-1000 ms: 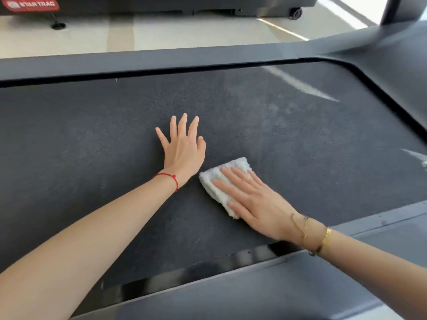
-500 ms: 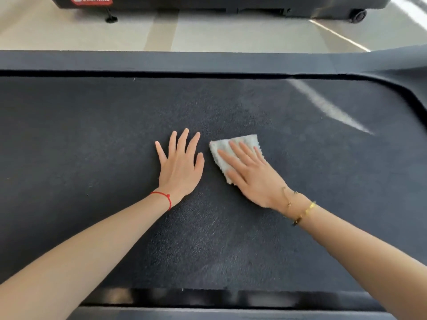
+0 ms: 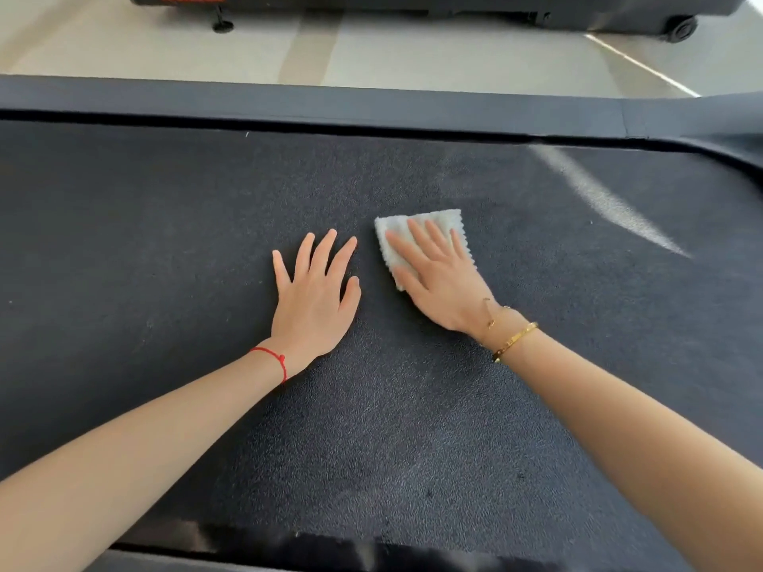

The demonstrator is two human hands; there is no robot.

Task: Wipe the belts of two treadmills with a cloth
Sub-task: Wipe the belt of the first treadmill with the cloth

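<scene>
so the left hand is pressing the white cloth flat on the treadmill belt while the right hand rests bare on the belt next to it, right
Not quite: the hands are swapped. The head view shows the right hand pressing the white cloth flat on the treadmill belt with straight fingers, while the left hand rests bare on the belt next to it.

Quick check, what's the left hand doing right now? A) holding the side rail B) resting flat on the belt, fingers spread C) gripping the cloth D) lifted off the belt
B: the left hand lies flat on the belt with fingers spread, apart from the cloth, which the right hand presses down with straight fingers.
</scene>
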